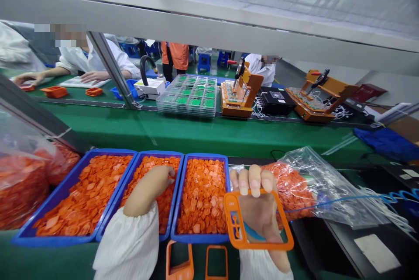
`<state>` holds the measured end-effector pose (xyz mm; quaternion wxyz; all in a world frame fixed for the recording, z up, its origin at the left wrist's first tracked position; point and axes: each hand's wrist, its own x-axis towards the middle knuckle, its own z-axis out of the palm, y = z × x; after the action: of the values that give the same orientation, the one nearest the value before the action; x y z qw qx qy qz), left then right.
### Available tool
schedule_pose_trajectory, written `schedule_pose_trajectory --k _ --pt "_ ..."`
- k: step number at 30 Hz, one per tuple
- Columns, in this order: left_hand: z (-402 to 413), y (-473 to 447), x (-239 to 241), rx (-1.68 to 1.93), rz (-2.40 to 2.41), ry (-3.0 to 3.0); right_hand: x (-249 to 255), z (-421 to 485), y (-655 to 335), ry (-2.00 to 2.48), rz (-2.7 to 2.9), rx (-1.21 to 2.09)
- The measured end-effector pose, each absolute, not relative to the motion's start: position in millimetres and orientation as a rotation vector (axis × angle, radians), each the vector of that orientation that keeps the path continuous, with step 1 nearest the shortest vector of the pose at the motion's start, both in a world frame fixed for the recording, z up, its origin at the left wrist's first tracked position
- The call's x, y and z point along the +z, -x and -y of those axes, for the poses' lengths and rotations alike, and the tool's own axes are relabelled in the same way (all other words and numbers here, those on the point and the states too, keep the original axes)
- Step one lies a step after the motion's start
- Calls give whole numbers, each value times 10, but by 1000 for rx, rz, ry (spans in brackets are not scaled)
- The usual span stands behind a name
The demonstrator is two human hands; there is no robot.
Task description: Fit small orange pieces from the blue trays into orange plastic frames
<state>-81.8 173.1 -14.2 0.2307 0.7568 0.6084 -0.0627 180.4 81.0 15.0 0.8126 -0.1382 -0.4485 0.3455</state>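
My right hand point(254, 180) grips an orange plastic frame point(242, 243) upright, fingers over its top edge and thumb at the lower right. The frame has a large rectangular opening and small cutouts on its left side. My left hand point(153, 184) is over the middle blue bin point(160, 154), its curled fingertips among small orange plastic pieces point(166, 164); whatever they pinch is too small to make out. Two more orange frames lie on the green bench, a left one point(181, 269) and a right one point(216, 277), in front of the bins.
A left blue bin point(54, 240) and a right blue bin point(199, 239) hold similar pieces. Clear bags of orange parts stand at far left point(22, 184) and right point(290, 188). Behind are stacked clear trays point(186, 96), an orange fixture point(240, 96) and co-workers. A blue cable crosses at right.
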Motion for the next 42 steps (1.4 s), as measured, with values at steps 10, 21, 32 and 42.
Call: schedule_pose_trajectory --k 10,21,32,42 --pt "-1599 792 308 327 -1735 -2104 347 -816 -1745 244 1007 803" --pt "-829 454 801 1232 -1041 -1718 256 -869 -1728 245 991 791" --pt "-661 392 851 1272 -867 -1622 163 -868 -1747 232 1013 850" --pt "-803 185 878 1207 -621 -1410 228 -912 -1752 188 1105 750"
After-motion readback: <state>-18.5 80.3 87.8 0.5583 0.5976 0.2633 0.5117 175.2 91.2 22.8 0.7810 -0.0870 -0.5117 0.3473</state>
